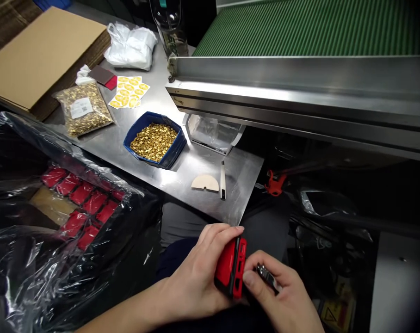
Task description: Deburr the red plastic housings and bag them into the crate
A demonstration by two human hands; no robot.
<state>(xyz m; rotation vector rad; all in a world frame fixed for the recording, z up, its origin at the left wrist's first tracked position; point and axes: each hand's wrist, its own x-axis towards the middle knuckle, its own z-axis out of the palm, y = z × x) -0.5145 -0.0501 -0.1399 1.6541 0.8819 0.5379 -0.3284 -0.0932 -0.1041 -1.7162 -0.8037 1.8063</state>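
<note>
Over my lap, my left hand [199, 273] is wrapped round a boxy red-and-black device [239, 268], which has a row of port openings along its narrow red side. Close to that side is my right hand [275, 286], its fingers curled around a small shiny metal tool [267, 276]. The thumb and forefinger pinch together at the device's edge; whatever is between them is too small to make out. On the metal table beyond lie a white-handled cutter [223, 180] and a half-round wooden piece [205, 182].
A blue bin [173, 155] of small gold pieces stands on the table [116, 157]. Behind are a bag of gold pieces [87, 111], yellow stickers [129, 91] and cardboard [43, 51]. A plastic-lined box [140, 199] holds red items [81, 192]. A green conveyor [310, 27] runs upper right.
</note>
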